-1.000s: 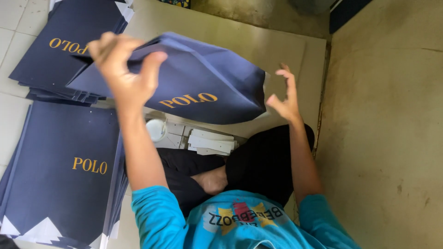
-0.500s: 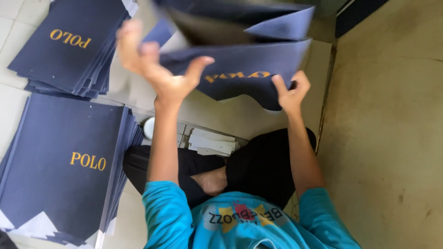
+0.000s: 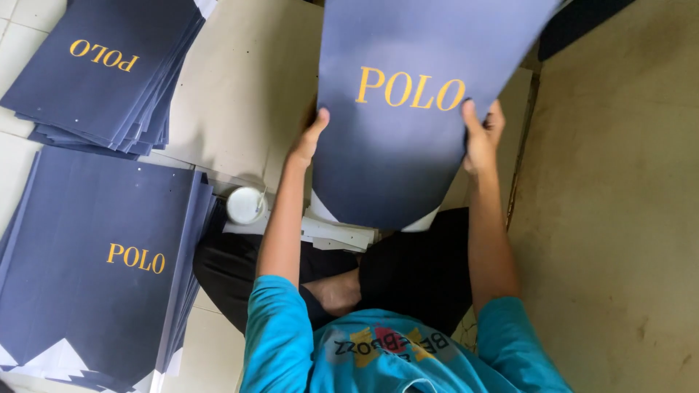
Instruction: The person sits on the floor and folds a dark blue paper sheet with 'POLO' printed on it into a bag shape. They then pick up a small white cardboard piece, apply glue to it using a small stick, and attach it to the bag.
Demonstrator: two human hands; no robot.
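I sit cross-legged on the floor and hold a dark navy paper sheet [image 3: 408, 145] with gold lettering, printed side toward me, over a brown cardboard mat [image 3: 240, 94]. My left hand [image 3: 309, 140] grips the sheet's left edge. On the right edge is my right hand [image 3: 482, 135], thumb on the front. Its lower end curves toward my lap.
Two stacks of the same navy printed sheets lie to my left: one far left [image 3: 102, 73], one near left [image 3: 102, 262]. A small round white pot [image 3: 246, 204] and white paper strips [image 3: 338, 234] sit by my knees. Bare concrete floor [image 3: 619, 218] lies on the right.
The sheet, held bent and folded over a second ago, has been turned and spread flat facing me. Both hands moved from its upper corners to its side edges.
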